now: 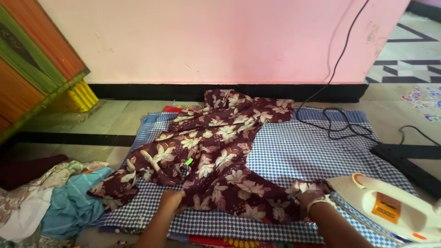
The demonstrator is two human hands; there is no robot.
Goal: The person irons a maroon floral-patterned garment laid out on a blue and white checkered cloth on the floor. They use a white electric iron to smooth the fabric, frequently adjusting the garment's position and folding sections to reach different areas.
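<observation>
Garment: maroon floral garment lies crumpled on the blue checked cloth, long axis running far-centre to near.
Left hand: your left hand grips its near hem.
Right hand: your right hand apparently pinches the near-right corner, beside the iron; fingers partly hidden.

Soft, even daylight fills the scene — brightest on the pink wall, with no hard shadows or glare. The floral cloth is fairly sharp. The iron at the lower right looks slightly soft, and straight lines bow near the edges — wide-lens distortion.
</observation>
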